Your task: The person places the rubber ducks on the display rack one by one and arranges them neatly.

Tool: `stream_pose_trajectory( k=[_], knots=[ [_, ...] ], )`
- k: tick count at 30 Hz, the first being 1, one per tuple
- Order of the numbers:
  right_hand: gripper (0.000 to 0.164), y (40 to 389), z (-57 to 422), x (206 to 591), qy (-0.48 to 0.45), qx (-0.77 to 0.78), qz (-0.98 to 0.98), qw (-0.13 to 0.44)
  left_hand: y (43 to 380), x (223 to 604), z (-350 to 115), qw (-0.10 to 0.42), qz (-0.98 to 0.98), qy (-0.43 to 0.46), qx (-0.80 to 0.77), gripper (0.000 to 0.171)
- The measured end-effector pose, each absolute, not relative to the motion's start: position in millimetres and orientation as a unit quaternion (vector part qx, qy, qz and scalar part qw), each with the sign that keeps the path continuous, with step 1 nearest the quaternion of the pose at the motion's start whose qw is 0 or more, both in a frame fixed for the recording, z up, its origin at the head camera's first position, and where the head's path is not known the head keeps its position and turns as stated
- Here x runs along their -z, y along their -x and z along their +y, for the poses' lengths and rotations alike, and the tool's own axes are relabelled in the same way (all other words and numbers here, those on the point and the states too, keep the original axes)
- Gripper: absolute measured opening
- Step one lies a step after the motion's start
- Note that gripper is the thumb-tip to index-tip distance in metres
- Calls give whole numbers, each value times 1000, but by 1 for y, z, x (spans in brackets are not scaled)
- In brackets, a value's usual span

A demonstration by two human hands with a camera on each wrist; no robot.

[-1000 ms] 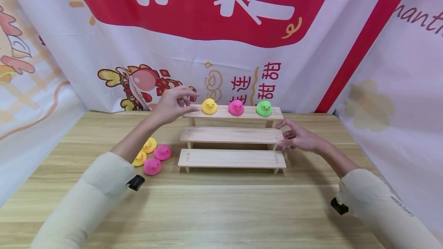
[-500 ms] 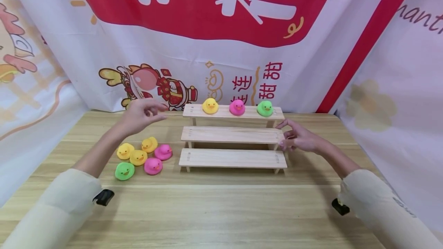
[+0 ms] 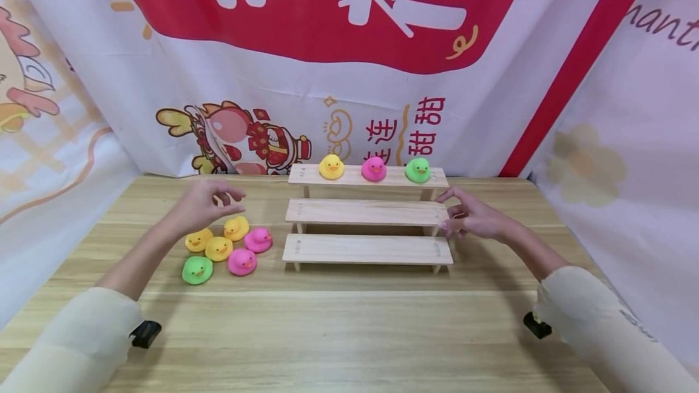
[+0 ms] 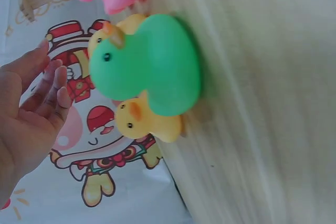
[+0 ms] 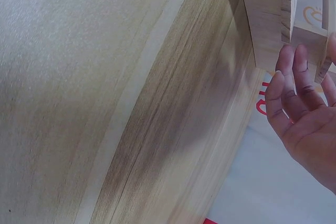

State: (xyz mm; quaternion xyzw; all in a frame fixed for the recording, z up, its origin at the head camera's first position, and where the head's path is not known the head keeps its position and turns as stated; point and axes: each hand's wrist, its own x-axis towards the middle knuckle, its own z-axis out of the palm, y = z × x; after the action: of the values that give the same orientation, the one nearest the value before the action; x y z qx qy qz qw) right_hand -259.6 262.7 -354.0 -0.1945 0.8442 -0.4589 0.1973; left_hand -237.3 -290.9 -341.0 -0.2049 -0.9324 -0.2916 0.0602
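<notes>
Left hand [image 3: 199, 206] empty, fingers loosely spread, hovering above cluster of small rubber ducks [image 3: 221, 248] on light wooden bench [image 3: 349, 326]: three yellow, two pink, one green [image 4: 147, 64]. Right hand [image 3: 471, 217] open, fingertips at right end of three-tier pale wooden step shelf [image 3: 367, 214], likely steadying it. Top tier carries yellow duck [image 3: 331, 167], pink duck [image 3: 374, 169], green duck [image 3: 418, 170] in spaced row, facing forward for display.

Both arms in pale sleeves reach forward, the left hand [image 3: 203, 204] raised with loosely curled fingers [image 4: 56, 88] holding nothing, the right hand [image 3: 471, 217] held out with fingers [image 5: 294, 82] relaxed, thumb and forefinger apart.
</notes>
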Motion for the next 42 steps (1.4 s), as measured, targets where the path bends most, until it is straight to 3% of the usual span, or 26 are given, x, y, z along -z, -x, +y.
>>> stream_pose_trajectory(
  k=[15,34,42],
  knots=[
    [55,259,262,353,191,453,849,195,240,341,-304,-107,-937,198,268,24],
    [56,261,262,353,189,446,853,194,250,346,-306,-150,-926,217,269,25],
    [55,261,262,353,187,450,850,199,253,348,-305,-142,-931,217,257,26]
  ],
)
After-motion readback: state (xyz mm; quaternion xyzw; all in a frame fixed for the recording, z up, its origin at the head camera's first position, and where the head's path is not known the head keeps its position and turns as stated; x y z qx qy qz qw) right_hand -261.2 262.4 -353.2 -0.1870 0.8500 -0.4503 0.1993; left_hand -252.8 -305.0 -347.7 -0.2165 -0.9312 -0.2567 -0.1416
